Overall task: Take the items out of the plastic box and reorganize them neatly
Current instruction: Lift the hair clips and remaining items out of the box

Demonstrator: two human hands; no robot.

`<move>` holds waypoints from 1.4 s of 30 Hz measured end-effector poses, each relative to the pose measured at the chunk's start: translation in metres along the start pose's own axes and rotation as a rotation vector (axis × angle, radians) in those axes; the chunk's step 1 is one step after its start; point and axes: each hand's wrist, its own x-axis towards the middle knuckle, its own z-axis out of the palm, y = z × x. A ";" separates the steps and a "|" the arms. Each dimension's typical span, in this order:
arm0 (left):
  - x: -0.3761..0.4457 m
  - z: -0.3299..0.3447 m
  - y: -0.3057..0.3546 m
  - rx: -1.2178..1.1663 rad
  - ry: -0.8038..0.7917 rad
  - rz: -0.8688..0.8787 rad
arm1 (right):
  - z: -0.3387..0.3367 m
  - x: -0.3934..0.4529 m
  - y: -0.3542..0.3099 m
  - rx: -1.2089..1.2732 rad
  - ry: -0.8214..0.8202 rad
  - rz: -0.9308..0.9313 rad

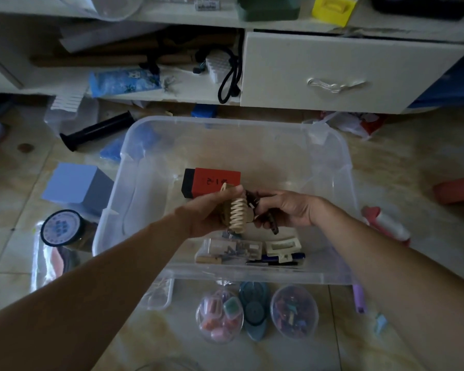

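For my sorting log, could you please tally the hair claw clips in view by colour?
Cream: 2, one in the left hand at, one in the plastic box at
Dark brown: 1, in the right hand at
Total: 3

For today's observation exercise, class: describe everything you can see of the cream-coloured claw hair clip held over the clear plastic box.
The cream-coloured claw hair clip looks like matte plastic, with two rows of long curved teeth that interlock, so it is closed. It hangs roughly upright, teeth facing the camera, above the clear plastic box. The left hand has it in its grip, fingers curled round its back and top. A brownish piece sits behind it in the same hand. The right hand, holding a dark clip, is close beside it.
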 end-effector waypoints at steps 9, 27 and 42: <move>0.003 -0.006 -0.004 0.097 0.046 -0.053 | -0.015 -0.004 -0.003 -0.094 0.326 0.139; 0.008 -0.009 -0.011 0.295 0.146 -0.086 | 0.003 0.001 0.012 -1.291 0.334 0.420; -0.010 0.047 0.019 0.069 0.583 0.164 | 0.038 -0.048 -0.037 0.142 0.329 -0.049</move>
